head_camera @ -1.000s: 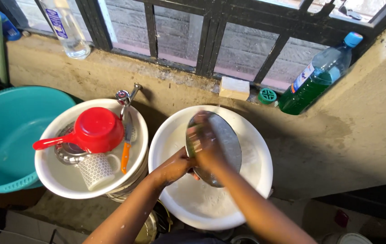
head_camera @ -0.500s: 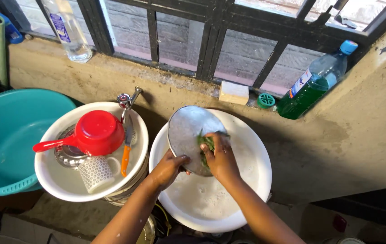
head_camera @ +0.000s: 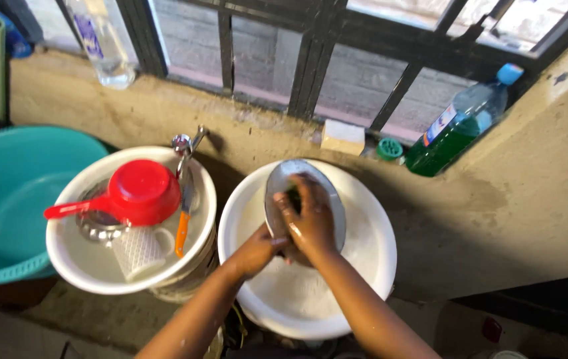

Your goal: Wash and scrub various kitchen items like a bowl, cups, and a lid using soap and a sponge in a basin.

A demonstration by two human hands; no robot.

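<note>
A round metal plate (head_camera: 332, 203) is held tilted over a white basin (head_camera: 370, 259) of soapy water. My left hand (head_camera: 257, 249) grips the plate's lower edge. My right hand (head_camera: 307, 216) presses flat on the plate's face, with a green scrubber (head_camera: 293, 195) partly hidden under its fingers.
To the left a second white basin (head_camera: 81, 262) holds a red saucepan (head_camera: 137, 193), a white mug (head_camera: 139, 251), a strainer and an orange-handled knife (head_camera: 183, 223). A teal tub (head_camera: 4, 199) stands far left. On the sill are a soap bar (head_camera: 342, 136), a green-liquid bottle (head_camera: 460, 123) and a clear bottle (head_camera: 101, 43).
My right hand has kept rubbing over the plate, sliding from its right side toward the middle. The plate has tilted a little in my left hand.
</note>
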